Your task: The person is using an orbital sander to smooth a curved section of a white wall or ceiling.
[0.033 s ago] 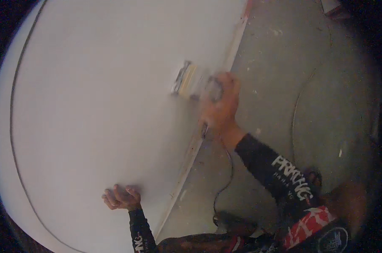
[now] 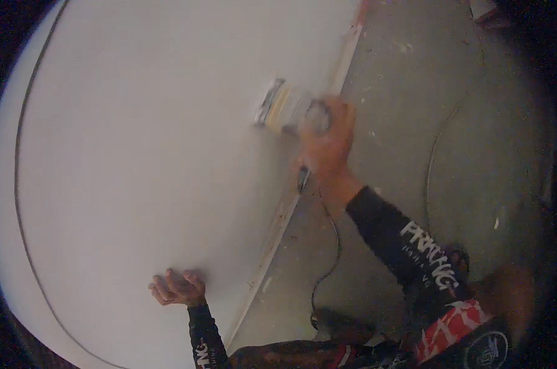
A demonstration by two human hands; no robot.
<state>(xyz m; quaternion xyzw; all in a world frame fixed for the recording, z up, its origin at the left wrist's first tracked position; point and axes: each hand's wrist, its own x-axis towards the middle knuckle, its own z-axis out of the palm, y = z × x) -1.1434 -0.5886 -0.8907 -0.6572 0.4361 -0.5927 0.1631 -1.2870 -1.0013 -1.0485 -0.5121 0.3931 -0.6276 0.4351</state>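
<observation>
A handheld power tool (image 2: 283, 111), slightly blurred, is held over the white surface (image 2: 137, 154), just in from its right edge, in the upper half of the view. Its yellow-banded end is turned toward the middle of that surface; whether full contact is made cannot be told. The tool is gripped by the right hand (image 2: 328, 138), with the fingers wrapped around its body. The left hand (image 2: 179, 287) is placed at the lower part of the white surface, its fingers loosely curled and slightly apart, with nothing seen in them.

The work is judged to be under way, since the tool is held in place over the surface. No line between treated and untreated parts is shown, so what is done and what is left cannot be told.

Along the right edge, a narrow pale strip (image 2: 349, 55) is seen, and the grey floor (image 2: 389, 147) lies beyond it. From near the tool's rear, a dark cord (image 2: 338, 246) is trailed across the floor toward the person's leg (image 2: 284, 355); it could be snagged there. A thinner cord (image 2: 429, 160) and a small pale scrap (image 2: 497, 222) are seen farther right. The left side is crossed by a dark curved line (image 2: 17, 160).
</observation>
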